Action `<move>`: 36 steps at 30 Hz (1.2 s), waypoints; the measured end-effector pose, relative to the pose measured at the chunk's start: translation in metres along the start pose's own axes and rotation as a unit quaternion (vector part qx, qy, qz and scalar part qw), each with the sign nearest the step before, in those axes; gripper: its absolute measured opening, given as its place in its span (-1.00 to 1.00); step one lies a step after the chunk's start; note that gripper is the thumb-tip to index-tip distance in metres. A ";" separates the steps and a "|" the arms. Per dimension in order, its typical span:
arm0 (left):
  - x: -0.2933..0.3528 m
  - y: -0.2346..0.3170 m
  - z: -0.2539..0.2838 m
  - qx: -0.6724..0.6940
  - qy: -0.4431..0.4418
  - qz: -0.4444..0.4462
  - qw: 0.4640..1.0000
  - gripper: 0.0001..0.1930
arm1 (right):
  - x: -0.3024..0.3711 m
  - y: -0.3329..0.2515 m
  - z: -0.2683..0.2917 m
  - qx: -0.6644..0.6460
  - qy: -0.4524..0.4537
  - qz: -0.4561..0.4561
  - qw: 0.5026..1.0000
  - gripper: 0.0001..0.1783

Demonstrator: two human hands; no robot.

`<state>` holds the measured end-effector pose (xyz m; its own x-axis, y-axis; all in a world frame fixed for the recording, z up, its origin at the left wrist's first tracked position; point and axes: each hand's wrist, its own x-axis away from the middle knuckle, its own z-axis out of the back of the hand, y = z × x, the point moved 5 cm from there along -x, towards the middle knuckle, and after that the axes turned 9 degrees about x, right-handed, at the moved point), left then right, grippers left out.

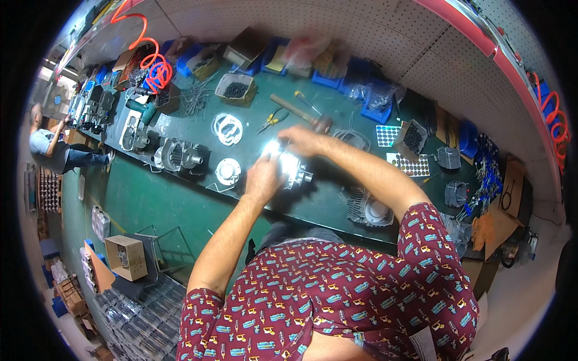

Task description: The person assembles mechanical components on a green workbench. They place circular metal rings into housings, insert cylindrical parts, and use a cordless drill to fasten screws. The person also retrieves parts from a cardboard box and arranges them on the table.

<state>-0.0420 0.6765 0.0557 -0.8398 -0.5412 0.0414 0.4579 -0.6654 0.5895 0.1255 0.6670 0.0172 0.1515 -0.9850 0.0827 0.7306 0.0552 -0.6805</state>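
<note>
A silvery cast metal housing (294,171) lies near the front edge of the green workbench, with a short round stub on its right. My left hand (264,179) grips its left side, fingers bent around it. My right hand (301,141) reaches over its far side with fingers curled down and pressed together. Bright glare there hides the fingertips and whatever they pinch. Just beyond my hands are a hammer (301,111) with a wooden handle and yellow-handled pliers (273,120). To the left lie a round metal cover (228,172) and white ring-shaped gaskets (227,129).
More motor housings (180,155) and a green power drill (140,111) stand left. Finned housing (369,207) lies by my right elbow. A box of dark screws (235,89) and blue bins (328,78) line the back. Red coiled hose (158,72) hangs left; another person (51,144) stands far left.
</note>
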 end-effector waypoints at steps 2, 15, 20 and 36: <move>0.000 -0.001 -0.004 -0.012 -0.012 0.005 1.000 -0.54 | 0.001 0.004 -0.003 0.003 -0.004 0.013 1.000 -0.64; 0.001 0.002 -0.005 -0.011 -0.004 -0.001 1.000 -0.44 | 0.034 0.031 -0.019 -0.087 0.034 -0.134 0.987 -0.56; 0.001 0.001 -0.002 -0.001 -0.001 0.010 1.000 -0.48 | 0.007 -0.009 -0.009 0.087 0.023 0.013 0.996 -0.52; -0.004 -0.009 -0.016 -0.033 -0.081 0.033 0.996 -0.55 | -0.003 -0.003 -0.006 0.082 0.012 -0.089 0.993 -0.69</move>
<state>-0.0380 0.6767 0.0377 -0.8409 -0.4985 0.2106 0.5271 -0.6663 0.5274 0.1190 0.6692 0.0149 -0.0038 -0.9849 0.1729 0.8429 -0.0962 -0.5295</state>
